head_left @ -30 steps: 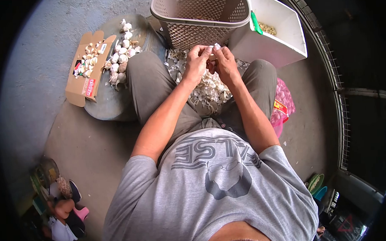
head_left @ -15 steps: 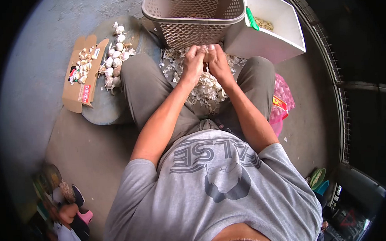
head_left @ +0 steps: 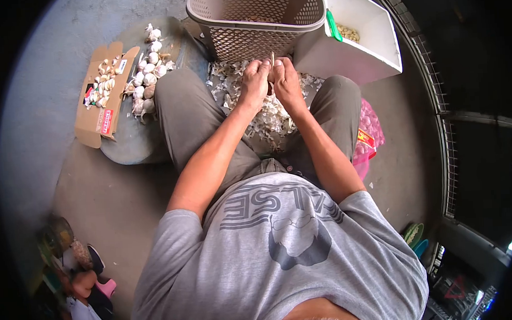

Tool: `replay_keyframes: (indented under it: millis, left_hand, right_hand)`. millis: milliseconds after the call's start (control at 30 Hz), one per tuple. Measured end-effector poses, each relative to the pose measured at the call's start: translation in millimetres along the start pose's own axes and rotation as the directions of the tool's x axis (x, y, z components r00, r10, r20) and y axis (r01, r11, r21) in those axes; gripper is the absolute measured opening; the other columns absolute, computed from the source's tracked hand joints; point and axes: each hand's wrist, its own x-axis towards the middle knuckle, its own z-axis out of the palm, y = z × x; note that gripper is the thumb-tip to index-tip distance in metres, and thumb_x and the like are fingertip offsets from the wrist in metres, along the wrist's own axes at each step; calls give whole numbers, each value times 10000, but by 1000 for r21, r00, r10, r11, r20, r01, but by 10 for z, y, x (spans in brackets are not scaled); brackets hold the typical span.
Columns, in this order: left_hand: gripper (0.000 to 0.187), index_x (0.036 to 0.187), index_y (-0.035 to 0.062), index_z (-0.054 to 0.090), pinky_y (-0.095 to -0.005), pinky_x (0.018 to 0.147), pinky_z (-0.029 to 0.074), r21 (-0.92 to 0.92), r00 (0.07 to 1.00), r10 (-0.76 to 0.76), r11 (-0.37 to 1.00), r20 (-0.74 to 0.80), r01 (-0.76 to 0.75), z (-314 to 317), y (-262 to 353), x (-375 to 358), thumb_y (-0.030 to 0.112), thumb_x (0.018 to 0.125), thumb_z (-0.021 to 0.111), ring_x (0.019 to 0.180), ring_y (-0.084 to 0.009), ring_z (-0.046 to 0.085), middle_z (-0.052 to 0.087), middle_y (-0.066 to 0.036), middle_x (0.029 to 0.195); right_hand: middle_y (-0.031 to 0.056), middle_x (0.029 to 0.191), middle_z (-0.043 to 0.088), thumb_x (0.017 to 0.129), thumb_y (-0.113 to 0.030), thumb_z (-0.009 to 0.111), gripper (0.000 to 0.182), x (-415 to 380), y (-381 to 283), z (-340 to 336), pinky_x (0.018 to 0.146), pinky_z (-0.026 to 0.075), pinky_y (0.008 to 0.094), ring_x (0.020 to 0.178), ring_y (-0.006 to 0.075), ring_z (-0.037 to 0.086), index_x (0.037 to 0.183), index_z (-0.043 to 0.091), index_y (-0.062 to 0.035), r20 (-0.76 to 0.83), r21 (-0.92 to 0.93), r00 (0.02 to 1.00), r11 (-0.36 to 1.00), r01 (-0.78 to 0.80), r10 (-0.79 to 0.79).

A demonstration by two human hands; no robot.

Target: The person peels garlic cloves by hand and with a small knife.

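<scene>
My left hand [head_left: 255, 85] and my right hand [head_left: 287, 84] meet between my knees, fingers closed round a garlic bulb whose pale stem [head_left: 273, 58] sticks up between the thumbs. The fingers hide most of the bulb. Beneath them lies a heap of papery garlic skins [head_left: 268, 115]. To the left, whole garlic bulbs [head_left: 149, 79] are piled on a round bluish surface [head_left: 132, 148], beside a flattened cardboard box [head_left: 88, 123] that bears loose garlic cloves [head_left: 104, 86].
A perforated plastic basket [head_left: 252, 44] stands just beyond my hands. Right of it, a white box [head_left: 348, 58] holds pale cloves and has a green-handled tool [head_left: 333, 25] on its rim. A pink net bag [head_left: 367, 128] lies beside my right knee. Part of a person [head_left: 84, 284] shows lower left.
The bulb's stem now shows upright between my thumbs, where the hands covered it before. Both hands stay together in nearly the same place. The whole view has shifted slightly.
</scene>
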Motion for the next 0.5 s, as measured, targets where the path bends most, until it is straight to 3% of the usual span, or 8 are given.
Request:
replay_keyframes:
  millis: [67,100,233,333,433,467,500]
  left_hand:
    - [253,857,91,592,-271,425,394,-75,996,-86,993,0,86,-4,47,-38,276,1029,575,509,-100,504,566,0,701]
    - [237,882,102,599,-268,399,381,-94,993,-119,988,6,119,4,108,-62,280,1035,567,471,-106,499,568,0,692]
    - [216,875,116,619,-279,357,351,-156,977,-213,965,-1,210,3,226,-114,256,1025,550,407,-119,481,559,-1,653]
    - [220,873,97,626,-299,349,375,-279,969,-241,935,-45,220,-88,107,-69,229,1018,527,418,-136,499,562,-14,653]
    - [258,870,73,621,-330,313,368,-439,948,-292,873,-124,211,9,57,-40,257,1032,541,392,-159,480,548,-31,639]
    - [300,872,69,623,-329,332,414,-346,956,-286,905,-69,246,-60,94,-78,310,1036,552,416,-157,522,580,-41,660]
    - [309,876,71,623,-323,343,431,-317,961,-271,918,-56,240,-70,120,-112,328,1036,557,430,-155,542,595,-47,673]
  right_hand:
    - [170,809,622,1105,-320,407,388,1,-52,-50,713,498,407,742,255,608,1089,568,32,52,-98,998,995,28,-23]
    - [221,838,639,1101,-324,402,395,-11,-109,-75,734,503,433,769,322,635,1094,568,34,66,-73,998,997,13,-8]
    - [213,707,647,1089,-318,423,327,-51,-323,-136,690,521,501,681,416,664,1087,545,-15,118,-79,993,997,9,0]
    - [237,811,640,1095,-320,409,376,-92,-262,-70,738,512,460,748,358,647,1084,569,20,162,-279,977,943,180,-139]
    - [199,789,646,1093,-293,406,343,-90,-265,-44,678,507,469,669,324,636,1063,570,6,112,-169,982,971,168,-151]
    - [186,781,649,1093,-284,405,332,-47,-263,-33,658,506,472,642,313,632,1056,570,1,85,-127,984,978,168,-158]
    - [123,774,643,1094,-270,404,331,65,-77,-39,640,500,389,656,205,619,1056,586,4,138,30,989,998,53,-56]
